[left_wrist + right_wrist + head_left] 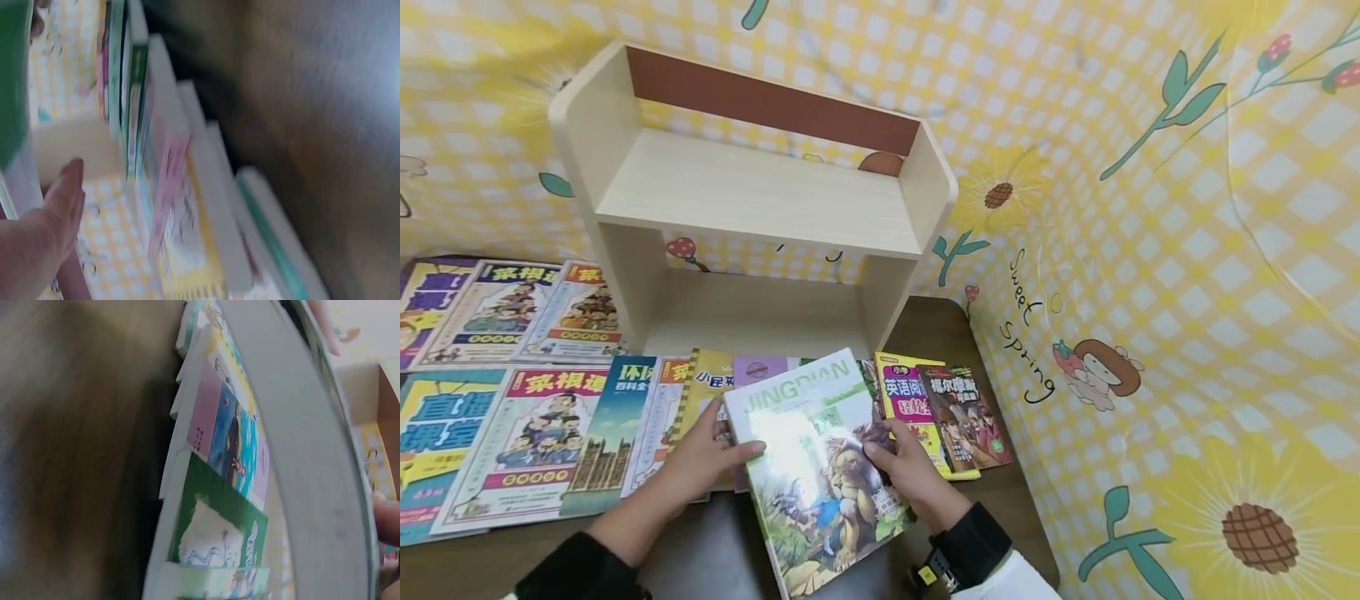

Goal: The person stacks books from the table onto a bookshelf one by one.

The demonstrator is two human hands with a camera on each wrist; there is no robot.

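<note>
We hold a lion-cover book (816, 475) marked "JINGDIAN" above the counter's (722, 542) front edge, left hand (703, 458) gripping its left edge, right hand (910, 475) its right, over overlapping books (917, 408). "Sweet Spring" (1028, 327) marks the backdrop (1187, 250).

My book (820, 475): white-green cover, brown lion. Shelf (752, 200): pale wood, reddish-brown back panel. Behind shelf, cloth (1150, 250): yellow-white check, sunflowers, green leaves. Right of my book, yellow book (910, 400). Worktop (715, 542): dark brown.

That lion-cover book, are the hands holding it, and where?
Yes: the left hand grips the lion-cover book at its left edge, the right hand at its right edge.
</note>
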